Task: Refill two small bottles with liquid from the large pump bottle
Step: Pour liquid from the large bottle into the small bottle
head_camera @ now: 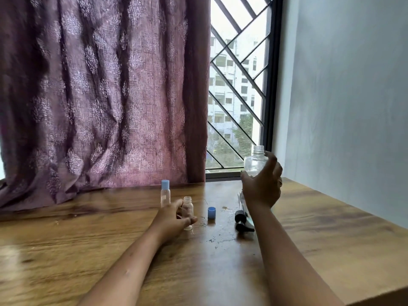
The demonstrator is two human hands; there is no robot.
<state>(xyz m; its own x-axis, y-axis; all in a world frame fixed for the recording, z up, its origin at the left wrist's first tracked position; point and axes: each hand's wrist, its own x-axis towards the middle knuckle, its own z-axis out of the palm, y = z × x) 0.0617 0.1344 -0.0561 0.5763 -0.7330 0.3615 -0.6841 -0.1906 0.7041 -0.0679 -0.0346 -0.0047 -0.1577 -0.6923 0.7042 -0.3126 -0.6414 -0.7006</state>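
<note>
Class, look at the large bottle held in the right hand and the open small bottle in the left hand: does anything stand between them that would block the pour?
Nothing visible does. The large bottle is held up in the right hand, its pump lying on the table. The uncapped small bottle stands in the left hand; the loose blue cap sits low between.

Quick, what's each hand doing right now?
Left hand: closed around the uncapped small bottle on the table.
Right hand: holding the large clear bottle up, pump off.

A wooden table (110, 250) carries a capped small bottle (165, 194), blue cap (211, 212), black pump head (242, 221) and spilled droplets (220, 239).
</note>
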